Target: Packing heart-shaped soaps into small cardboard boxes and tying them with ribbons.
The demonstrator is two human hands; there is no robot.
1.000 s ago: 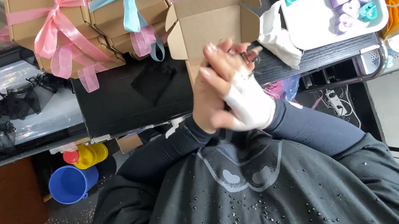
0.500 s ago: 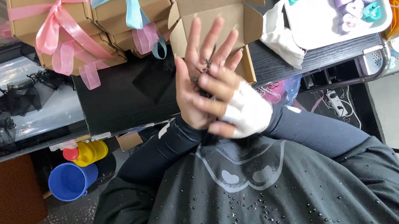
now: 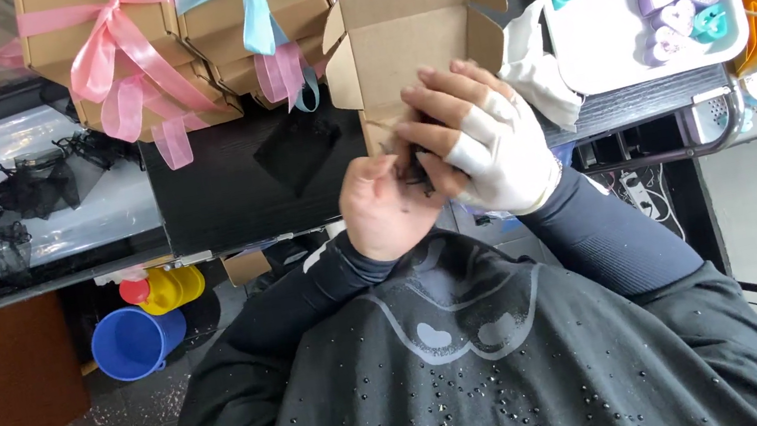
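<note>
Both hands meet before the open cardboard box (image 3: 413, 45): the left hand (image 3: 388, 206) and the wrapped right hand (image 3: 490, 150) pinch a small dark item (image 3: 411, 162) between them. Working it well probably calls for a fingertip grip, close to the box.

Dark sleeves, white-wrapped right hand (image 3: 495, 149)

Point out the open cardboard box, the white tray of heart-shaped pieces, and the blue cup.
open cardboard box (image 3: 413, 45), head view, on its inner back wall.
white tray (image 3: 623, 63), head view, on a bare part of its floor.
blue cup (image 3: 128, 344), head view, on its rim and inside.
</note>
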